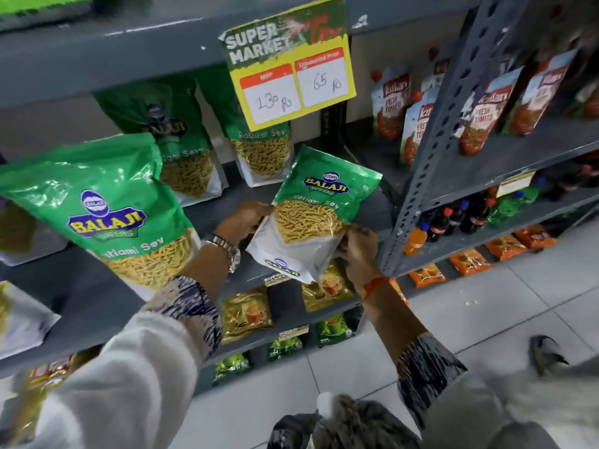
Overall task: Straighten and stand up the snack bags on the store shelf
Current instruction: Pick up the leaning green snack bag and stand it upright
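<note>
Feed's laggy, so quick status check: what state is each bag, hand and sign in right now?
Green Balaji sev bag in hands: tilted, gripped at both sides.
Left hand: holding its left edge.
Right hand: holding its lower right corner.
Large green sev bag nearest camera: leaning.
Two rear green sev bags: upright.
Yellow price sign: hanging, askew.

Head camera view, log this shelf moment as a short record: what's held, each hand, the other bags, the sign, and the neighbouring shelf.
held item: green Ratlami Sev bag, tilted at the shelf front
left hand: grips the bag's left edge
right hand: grips its lower right edge
other bags: large bag leaning at left; two upright bags behind
price sign: 130 Rs, discounted 65 Rs
neighbouring shelf: tomato pouches
</note>
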Motion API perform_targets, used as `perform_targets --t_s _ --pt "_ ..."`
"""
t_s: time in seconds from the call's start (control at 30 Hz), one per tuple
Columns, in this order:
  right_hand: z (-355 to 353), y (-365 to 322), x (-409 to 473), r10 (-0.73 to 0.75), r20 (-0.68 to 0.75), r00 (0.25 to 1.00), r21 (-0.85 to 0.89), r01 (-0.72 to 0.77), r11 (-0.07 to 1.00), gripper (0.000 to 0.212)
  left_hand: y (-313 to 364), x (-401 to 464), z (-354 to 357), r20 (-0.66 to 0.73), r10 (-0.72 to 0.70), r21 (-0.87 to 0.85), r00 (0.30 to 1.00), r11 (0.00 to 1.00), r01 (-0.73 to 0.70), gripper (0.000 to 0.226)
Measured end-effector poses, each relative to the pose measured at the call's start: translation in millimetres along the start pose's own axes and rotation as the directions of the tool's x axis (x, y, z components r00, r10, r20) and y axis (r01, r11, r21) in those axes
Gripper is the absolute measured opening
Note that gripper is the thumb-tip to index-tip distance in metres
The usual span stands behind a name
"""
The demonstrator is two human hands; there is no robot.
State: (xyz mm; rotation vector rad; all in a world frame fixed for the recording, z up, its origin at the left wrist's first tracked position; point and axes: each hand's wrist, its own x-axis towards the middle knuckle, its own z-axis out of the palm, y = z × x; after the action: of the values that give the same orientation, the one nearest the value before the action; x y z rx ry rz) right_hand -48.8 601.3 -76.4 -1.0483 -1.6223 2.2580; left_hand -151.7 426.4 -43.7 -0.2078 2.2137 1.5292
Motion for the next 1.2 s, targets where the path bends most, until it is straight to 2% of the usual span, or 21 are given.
perform_targets --t_s 0.07,0.13,0.2,0.27,0.37,0.5,0.63,0.8,1.07,1.2 --pt "-9.2 2.2 -8.9 0.016 0.09 0.996 0.017 -0.018 1.0 0.028 -15.6 -7.7 4.2 -0.085 0.046 -0.119 0.995 0.991 -0.056 0.014" --pt "-17.9 4.3 -16.7 0.036 0.12 0.992 0.046 -0.042 0.998 0.024 -29.2 -19.4 5.4 -0.169 0.08 -0.18 0.982 0.977 -0.111 0.015" --pt "-24.3 4.9 -23.8 0.078 0.125 0.989 0.091 -0.09 0.992 0.016 -37.6 -46.9 9.0 -0.182 0.099 -0.319 0.978 0.935 -0.154 0.017" --pt "-28.6 3.1 -33.3 0.098 0.127 0.987 0.12 -0.114 0.986 0.014 -47.6 -77.2 11.1 -0.233 0.105 -0.358 0.967 0.915 -0.186 0.024" --pt "-33.7 -3.2 -53.4 0.04 0.162 0.986 0.128 -0.062 0.99 0.019 -61.7 -114.9 9.2 -0.33 0.101 -0.345 0.939 0.912 -0.22 0.029" --pt "-41.2 -12.9 -78.7 -0.063 0.205 0.977 0.126 0.037 0.991 0.014 -75.8 -151.6 7.2 -0.329 0.102 -0.426 0.939 0.871 -0.244 0.033" --pt "-45.1 -16.6 -91.1 -0.124 0.251 0.96 0.12 0.096 0.988 0.02 -84.8 -167.1 4.0 -0.309 0.155 -0.468 0.938 0.834 -0.291 0.034" --pt "-31.8 -21.3 -82.9 -0.157 0.269 0.95 0.112 0.131 0.985 0.02 -77.2 -154.8 6.7 -0.302 0.153 -0.503 0.941 0.813 -0.294 0.027" --pt "6.7 -47.7 -28.0 -0.244 0.288 0.926 0.184 0.197 0.963 0.017 -45.8 -86.5 4.6 -0.387 0.183 -0.494 0.904 0.786 -0.37 0.029" --pt "19.1 -57.6 7.3 -0.29 0.292 0.911 0.215 0.233 0.949 0.013 -26.7 -65.4 10.1 -0.386 0.24 -0.463 0.891 0.785 -0.412 0.03"
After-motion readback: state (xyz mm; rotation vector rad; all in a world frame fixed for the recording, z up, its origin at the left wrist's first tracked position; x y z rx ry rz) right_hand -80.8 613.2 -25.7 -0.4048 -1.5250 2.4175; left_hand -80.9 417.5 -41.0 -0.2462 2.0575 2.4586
